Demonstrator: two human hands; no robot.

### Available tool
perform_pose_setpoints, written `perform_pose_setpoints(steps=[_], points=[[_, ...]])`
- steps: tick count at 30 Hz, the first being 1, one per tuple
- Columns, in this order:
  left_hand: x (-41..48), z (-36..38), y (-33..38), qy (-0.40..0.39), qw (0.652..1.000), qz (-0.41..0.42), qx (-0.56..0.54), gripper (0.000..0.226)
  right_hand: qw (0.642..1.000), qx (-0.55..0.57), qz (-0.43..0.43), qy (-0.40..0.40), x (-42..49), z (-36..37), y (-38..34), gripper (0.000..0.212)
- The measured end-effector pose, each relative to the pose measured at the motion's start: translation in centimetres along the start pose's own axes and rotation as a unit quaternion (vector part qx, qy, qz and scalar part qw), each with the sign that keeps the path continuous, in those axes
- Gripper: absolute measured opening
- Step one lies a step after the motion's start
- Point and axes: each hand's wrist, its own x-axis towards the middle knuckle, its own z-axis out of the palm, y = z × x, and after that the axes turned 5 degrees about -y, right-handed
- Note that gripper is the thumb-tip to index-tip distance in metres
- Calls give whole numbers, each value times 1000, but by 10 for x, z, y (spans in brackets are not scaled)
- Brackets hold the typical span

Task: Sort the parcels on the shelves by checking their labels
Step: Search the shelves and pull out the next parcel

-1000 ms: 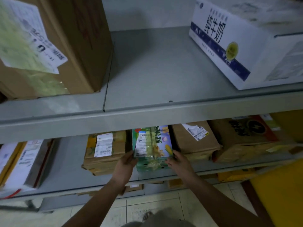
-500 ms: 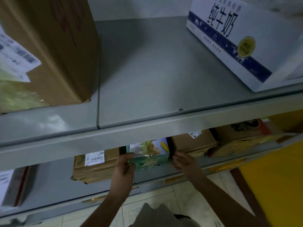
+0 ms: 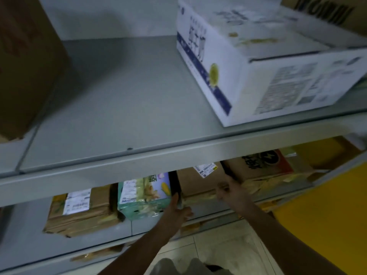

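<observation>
On the lower shelf (image 3: 23, 239) stand several parcels in a row. A plain brown parcel (image 3: 195, 182) with a white label (image 3: 205, 168) sits in the middle. My left hand (image 3: 177, 208) grips its front left corner, thumb up in the gap beside the green corn-printed box (image 3: 145, 195). My right hand (image 3: 228, 189) grips its front right corner with curled fingers. Left of the green box lies a taped brown parcel (image 3: 83, 215) with a white label. The upper shelf's front beam hides the backs of all these parcels.
A brown box with a black and red logo (image 3: 264, 165) stands right of the held parcel. On the upper shelf (image 3: 119, 96) sit a white and blue milk carton (image 3: 258, 72) at right and a big brown box (image 3: 23, 66) at left. A yellow surface (image 3: 327, 215) fills the lower right.
Both hands have left the green corn box and moved right to the plain brown parcel beside it. The view has swung right and up.
</observation>
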Motion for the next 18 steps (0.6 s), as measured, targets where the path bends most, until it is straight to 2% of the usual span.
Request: perform_pose_setpoints(steps=[2, 4, 7, 9, 12, 15, 18], points=[[2, 16, 4, 18, 999, 1, -37, 70, 1000, 6, -19, -10, -5, -4, -12, 56], [-2, 26, 4, 42, 996, -8, -74, 51, 999, 35, 1, -14, -12, -11, -9, 55], [-17, 25, -12, 72, 989, -44, -119, 42, 998, 63, 4, -16, -39, -16, 9, 47], [-31, 24, -29, 112, 987, -69, -95, 48, 998, 49, -3, -27, -62, -15, 26, 38], [-46, 31, -48, 160, 981, -101, -39, 54, 998, 33, 33, -30, -80, -6, 46, 35], [-42, 39, -55, 168, 978, -111, 62, 53, 994, -86, 68, -14, -72, -3, 49, 42], [-35, 44, -50, 154, 970, -103, 157, 50, 972, -225, 60, -25, -59, -5, 46, 51]])
